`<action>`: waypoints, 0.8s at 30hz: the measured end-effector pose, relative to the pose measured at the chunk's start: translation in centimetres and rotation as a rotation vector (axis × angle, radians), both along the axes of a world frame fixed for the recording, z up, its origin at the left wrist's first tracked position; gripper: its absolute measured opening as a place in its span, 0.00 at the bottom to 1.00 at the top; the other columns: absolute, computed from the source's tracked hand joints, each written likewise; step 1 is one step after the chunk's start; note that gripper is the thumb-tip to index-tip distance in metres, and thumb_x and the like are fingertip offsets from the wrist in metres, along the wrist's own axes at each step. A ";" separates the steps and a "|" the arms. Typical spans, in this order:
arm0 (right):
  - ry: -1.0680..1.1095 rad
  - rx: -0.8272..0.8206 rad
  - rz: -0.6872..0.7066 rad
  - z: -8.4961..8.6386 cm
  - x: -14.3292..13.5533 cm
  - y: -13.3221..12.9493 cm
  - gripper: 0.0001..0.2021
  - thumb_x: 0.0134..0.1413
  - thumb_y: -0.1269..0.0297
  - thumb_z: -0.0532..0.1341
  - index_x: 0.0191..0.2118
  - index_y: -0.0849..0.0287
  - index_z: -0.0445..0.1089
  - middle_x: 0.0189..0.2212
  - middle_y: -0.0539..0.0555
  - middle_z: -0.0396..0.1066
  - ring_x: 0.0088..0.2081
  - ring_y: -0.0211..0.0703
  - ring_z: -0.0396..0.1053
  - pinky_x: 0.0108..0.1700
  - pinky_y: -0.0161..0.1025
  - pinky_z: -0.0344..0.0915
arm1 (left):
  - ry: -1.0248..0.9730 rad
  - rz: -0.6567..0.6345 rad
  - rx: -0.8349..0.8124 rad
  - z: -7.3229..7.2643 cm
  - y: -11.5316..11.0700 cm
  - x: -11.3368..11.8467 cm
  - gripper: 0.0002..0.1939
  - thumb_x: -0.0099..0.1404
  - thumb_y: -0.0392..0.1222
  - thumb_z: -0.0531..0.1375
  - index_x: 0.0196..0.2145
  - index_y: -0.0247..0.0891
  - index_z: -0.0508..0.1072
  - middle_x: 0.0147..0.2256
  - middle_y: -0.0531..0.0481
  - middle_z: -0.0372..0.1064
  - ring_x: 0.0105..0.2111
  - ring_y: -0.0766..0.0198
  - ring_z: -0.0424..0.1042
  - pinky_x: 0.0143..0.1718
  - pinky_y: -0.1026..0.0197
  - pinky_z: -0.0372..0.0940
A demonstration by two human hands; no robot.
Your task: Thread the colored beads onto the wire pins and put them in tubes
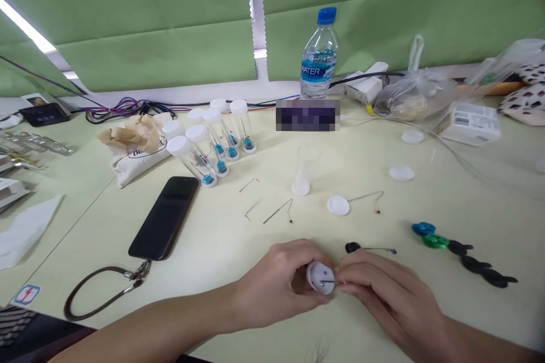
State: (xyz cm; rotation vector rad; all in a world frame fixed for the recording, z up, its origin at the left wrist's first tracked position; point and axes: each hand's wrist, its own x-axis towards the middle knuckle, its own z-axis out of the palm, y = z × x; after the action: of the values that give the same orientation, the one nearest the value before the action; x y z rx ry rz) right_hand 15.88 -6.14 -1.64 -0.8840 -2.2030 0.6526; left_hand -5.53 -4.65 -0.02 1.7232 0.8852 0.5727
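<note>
My left hand [276,281] holds a small white plastic cap [320,277] with its hollow side facing me. My right hand [381,289] pinches a thin metal pin [327,282] whose tip sits inside the cap. Both hands are low over the pale table, near its front edge. Just beyond my right hand lies a wire with a black piece on one end [369,248]. An open clear tube [305,170] stands upright farther back.
Several capped tubes with blue beads [213,147] lie at the back left, beside a black phone with a strap [165,216]. Bent wires [277,211], loose white caps [338,205], blue, green and black flat pieces [462,247], a water bottle [319,57] and bags lie around.
</note>
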 end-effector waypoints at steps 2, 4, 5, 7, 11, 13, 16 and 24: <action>0.003 0.007 -0.002 -0.1 0.0 -0.1 0.07 0.62 0.77 0.54 0.38 0.58 0.65 0.30 0.51 0.69 0.29 0.38 0.66 0.31 0.36 0.63 | 0.003 0.004 -0.005 0.1 0.0 0.0 0.13 0.55 0.35 0.65 0.40 0.37 0.72 0.36 0.50 0.69 0.33 0.66 0.68 0.32 0.66 0.63; -0.005 0.000 0.005 -0.1 0.0 -0.1 0.08 0.61 0.77 0.54 0.38 0.58 0.64 0.30 0.51 0.69 0.29 0.38 0.65 0.30 0.36 0.63 | 0.003 0.008 -0.003 0.1 0.1 0.0 0.13 0.55 0.35 0.65 0.39 0.37 0.72 0.35 0.50 0.69 0.33 0.66 0.68 0.32 0.65 0.63; -0.012 -0.006 0.011 -0.1 0.0 -0.1 0.08 0.61 0.78 0.53 0.38 0.57 0.64 0.30 0.51 0.69 0.29 0.38 0.65 0.30 0.36 0.63 | 0.001 0.010 0.000 0.1 0.1 0.0 0.13 0.55 0.35 0.65 0.39 0.37 0.72 0.35 0.50 0.69 0.33 0.65 0.68 0.33 0.65 0.64; -0.025 -0.014 0.024 -0.1 0.0 -0.1 0.08 0.61 0.78 0.53 0.38 0.58 0.64 0.30 0.51 0.68 0.29 0.38 0.65 0.31 0.36 0.63 | -0.002 0.011 0.005 0.1 0.1 0.0 0.12 0.55 0.35 0.64 0.39 0.37 0.72 0.35 0.50 0.69 0.34 0.65 0.68 0.33 0.65 0.64; -0.031 -0.003 0.030 0.0 0.0 0.0 0.08 0.61 0.78 0.53 0.38 0.57 0.64 0.30 0.51 0.68 0.29 0.38 0.65 0.31 0.36 0.63 | -0.005 0.013 0.001 0.1 0.0 0.0 0.12 0.55 0.35 0.65 0.39 0.38 0.72 0.35 0.50 0.68 0.33 0.65 0.68 0.32 0.65 0.64; -0.033 0.011 0.031 0.1 -0.1 0.1 0.08 0.61 0.78 0.53 0.38 0.57 0.64 0.29 0.51 0.68 0.28 0.38 0.65 0.30 0.35 0.63 | -0.007 0.021 -0.010 0.1 0.0 0.0 0.12 0.55 0.35 0.65 0.39 0.38 0.72 0.35 0.50 0.68 0.33 0.66 0.67 0.32 0.65 0.64; -0.041 0.028 0.043 0.2 0.0 0.0 0.09 0.60 0.79 0.53 0.38 0.58 0.64 0.30 0.52 0.68 0.28 0.38 0.64 0.30 0.35 0.62 | -0.015 0.026 -0.035 0.1 0.0 0.0 0.12 0.55 0.35 0.65 0.39 0.38 0.72 0.35 0.50 0.68 0.33 0.66 0.67 0.32 0.65 0.64; -0.062 0.033 0.055 0.4 0.0 0.2 0.10 0.59 0.81 0.52 0.39 0.58 0.63 0.30 0.52 0.67 0.29 0.39 0.64 0.29 0.35 0.62 | -0.027 0.034 -0.042 0.1 0.1 0.0 0.12 0.54 0.35 0.65 0.38 0.38 0.72 0.34 0.51 0.69 0.33 0.66 0.67 0.32 0.65 0.64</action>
State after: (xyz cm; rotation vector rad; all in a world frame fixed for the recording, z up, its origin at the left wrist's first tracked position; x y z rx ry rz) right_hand 15.85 -5.95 -1.24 -0.8396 -2.2946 0.6206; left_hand -5.50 -4.58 0.08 1.6615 0.9029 0.5948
